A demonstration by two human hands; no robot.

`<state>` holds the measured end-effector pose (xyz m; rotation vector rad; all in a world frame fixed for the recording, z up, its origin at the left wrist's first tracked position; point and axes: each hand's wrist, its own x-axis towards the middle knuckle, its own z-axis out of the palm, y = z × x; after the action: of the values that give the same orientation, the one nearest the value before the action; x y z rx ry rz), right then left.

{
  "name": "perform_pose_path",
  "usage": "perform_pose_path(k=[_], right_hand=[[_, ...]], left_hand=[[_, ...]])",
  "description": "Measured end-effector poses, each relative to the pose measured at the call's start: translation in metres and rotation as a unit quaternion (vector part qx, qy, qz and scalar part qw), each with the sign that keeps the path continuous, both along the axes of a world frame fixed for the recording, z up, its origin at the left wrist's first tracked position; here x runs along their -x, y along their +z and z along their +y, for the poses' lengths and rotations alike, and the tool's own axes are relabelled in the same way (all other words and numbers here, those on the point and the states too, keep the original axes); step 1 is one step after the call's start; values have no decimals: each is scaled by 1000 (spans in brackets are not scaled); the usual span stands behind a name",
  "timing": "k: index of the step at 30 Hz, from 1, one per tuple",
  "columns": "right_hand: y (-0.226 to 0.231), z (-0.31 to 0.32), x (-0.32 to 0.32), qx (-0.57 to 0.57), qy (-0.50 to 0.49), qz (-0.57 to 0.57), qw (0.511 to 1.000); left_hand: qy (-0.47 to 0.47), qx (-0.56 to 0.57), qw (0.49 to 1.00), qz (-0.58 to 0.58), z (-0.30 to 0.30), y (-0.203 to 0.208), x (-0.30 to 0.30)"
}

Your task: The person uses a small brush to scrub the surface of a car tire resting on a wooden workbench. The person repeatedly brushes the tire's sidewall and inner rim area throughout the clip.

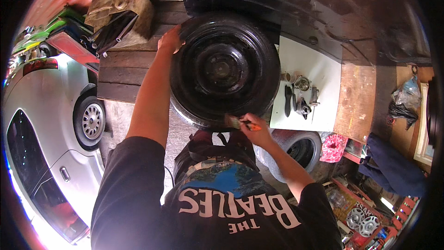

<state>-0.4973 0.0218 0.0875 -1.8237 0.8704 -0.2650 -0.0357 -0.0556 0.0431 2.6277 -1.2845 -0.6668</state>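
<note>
1. The right hand point(255, 128) is closed around a brush point(234, 121), its bristles at the lower edge of the wheel point(222, 68).
2. The wheel, black and glossy in patches, lies between the two hands, above the right and to the right of the left.
3. The left hand point(171, 40), well apart from the right, touches the wheel's upper left edge; its fingers are partly hidden, so I cannot tell how firmly it grips.
4. Just below and right of the right hand, partly behind the forearm, is a tyre point(315, 146).
5. Further right and above that hand, a white table point(327, 107) carries a dark tool point(287, 103) and small metal parts point(303, 84).
6. Left of the left hand are planks point(132, 75); up and left, a stained canister point(104, 5) with dark tubes point(119, 28) in its opening.
7. Far left of both hands stands a silver car point(51, 90).
</note>
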Motion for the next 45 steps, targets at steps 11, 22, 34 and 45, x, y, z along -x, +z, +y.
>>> perform_pose_path(k=[11,22,34,45], right_hand=[[54,-189,19,264,50,110,957],[42,-303,-55,309,117,129,935],[53,-219,18,254,183,151,938],[48,-145,42,201,149,141,958]], left_hand=[[14,8,1000,-8,-2,3,10],[34,-4,999,5,-4,10,11],[33,12,999,11,-2,10,8],[25,11,1000,5,-3,10,9]])
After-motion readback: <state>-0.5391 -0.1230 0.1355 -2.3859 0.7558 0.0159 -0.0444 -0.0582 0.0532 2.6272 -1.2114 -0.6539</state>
